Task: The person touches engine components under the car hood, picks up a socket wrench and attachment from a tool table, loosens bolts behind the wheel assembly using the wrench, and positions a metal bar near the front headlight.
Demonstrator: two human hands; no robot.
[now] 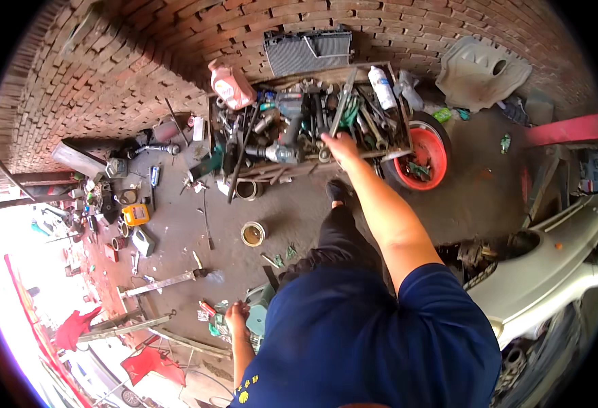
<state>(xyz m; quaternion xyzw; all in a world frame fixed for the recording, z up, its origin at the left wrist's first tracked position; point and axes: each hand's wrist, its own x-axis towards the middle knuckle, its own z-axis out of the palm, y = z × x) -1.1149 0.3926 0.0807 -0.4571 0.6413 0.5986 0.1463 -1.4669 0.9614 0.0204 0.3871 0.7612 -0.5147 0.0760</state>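
Brick-walled yard, right hand (340, 145) outstretched over tool tray (399, 139)

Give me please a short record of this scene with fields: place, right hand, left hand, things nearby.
place: workshop yard, concrete floor, brick wall
right hand: stretched out over the tool tray, at the wrenches; grip unclear
left hand: low at the person's side, fingers curled; what it holds is unclear
nearby: power drill, white bottle, red wheel rim, radiator, pink jug
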